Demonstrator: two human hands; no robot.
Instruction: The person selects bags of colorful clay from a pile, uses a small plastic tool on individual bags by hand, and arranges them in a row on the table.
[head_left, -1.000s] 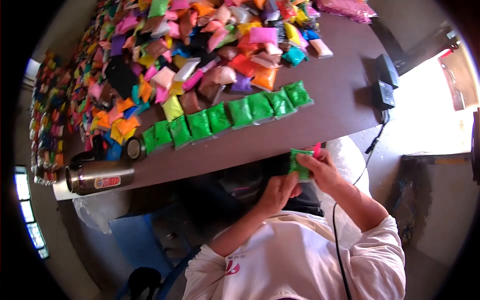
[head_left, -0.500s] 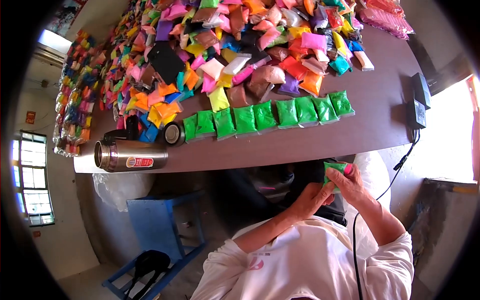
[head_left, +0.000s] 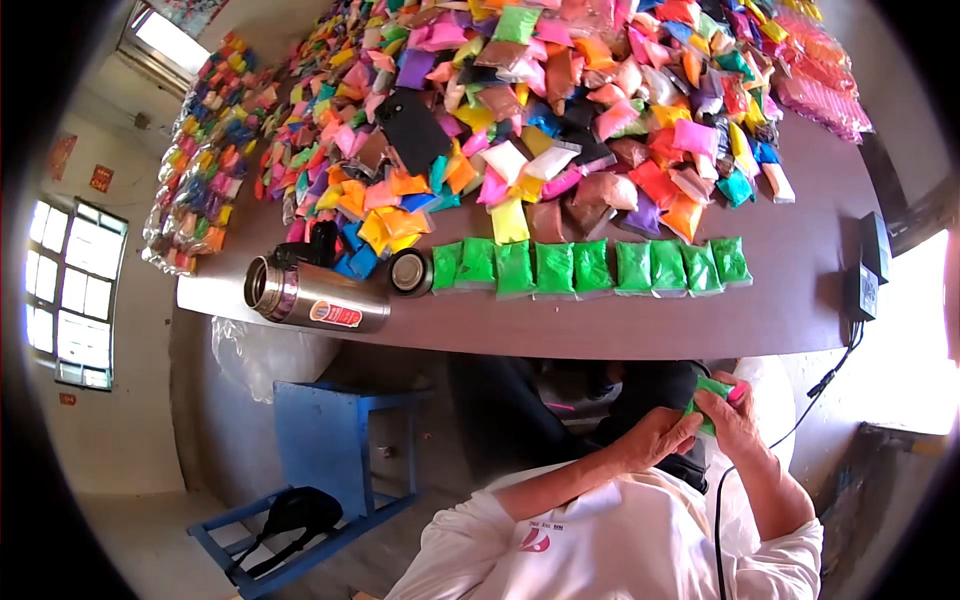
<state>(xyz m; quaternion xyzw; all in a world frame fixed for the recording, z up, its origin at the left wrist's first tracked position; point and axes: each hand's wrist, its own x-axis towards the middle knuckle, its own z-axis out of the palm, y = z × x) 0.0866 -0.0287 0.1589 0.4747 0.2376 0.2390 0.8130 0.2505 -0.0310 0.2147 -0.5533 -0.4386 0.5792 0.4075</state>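
Nearest: the wearer's white shirt (head_left: 600, 540), a dark cable (head_left: 718, 520) running up past the right forearm. Over the lap, left hand (head_left: 662, 436) and right hand (head_left: 730, 420) meet, fingers closed on one green packet (head_left: 706, 392) from both sides. Packet bright green, small, tilted; fingers cover much of it, so contents and seal cannot be read. Something pink (head_left: 739, 390) shows at the right fingers, too hidden to name.

Beyond, on the brown table (head_left: 620, 325): open steel vacuum flask (head_left: 350, 300) on its side, mouth to the left; round lid (head_left: 410, 272) between it and a row of nine green packets (head_left: 555, 268), glossy, clear-edged, side by side. Power adapter (head_left: 862, 293) at the right edge. Farther back, a heap of multicoloured packets (head_left: 610, 120), a flat black object (head_left: 412, 130) lying on it.
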